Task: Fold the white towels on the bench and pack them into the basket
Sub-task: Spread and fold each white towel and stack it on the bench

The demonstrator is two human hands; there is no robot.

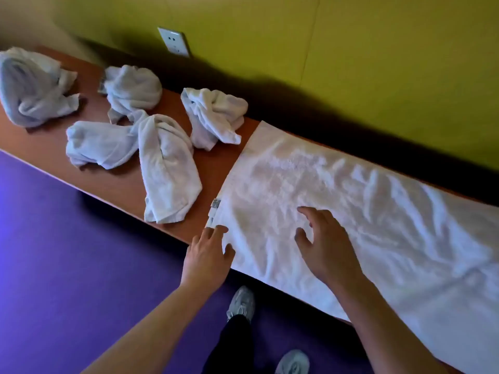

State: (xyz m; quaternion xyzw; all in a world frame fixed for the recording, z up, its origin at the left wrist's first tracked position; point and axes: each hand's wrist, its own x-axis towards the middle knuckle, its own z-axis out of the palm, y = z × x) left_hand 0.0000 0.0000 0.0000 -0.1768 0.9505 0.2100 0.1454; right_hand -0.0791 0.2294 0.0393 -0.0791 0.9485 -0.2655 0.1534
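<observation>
While one white towel [337,201] lies spread flat along the bench [113,182], reaching from its front edge to the back edge by the wall, both hands work at its near left end. The left hand [208,255] rests at the towel's front-left corner, fingers loosely extended on the hem just below a small label [215,205]; whether it pinches the cloth I cannot tell. The right hand [324,244] hovers spread over the wrinkled surface, fingers apart. Soft and limp, the terry should drape and crease easily, so the corners look like the best holds. Farther along the bench, four crumpled towels [151,147] wait unfolded. No basket is in view.
</observation>
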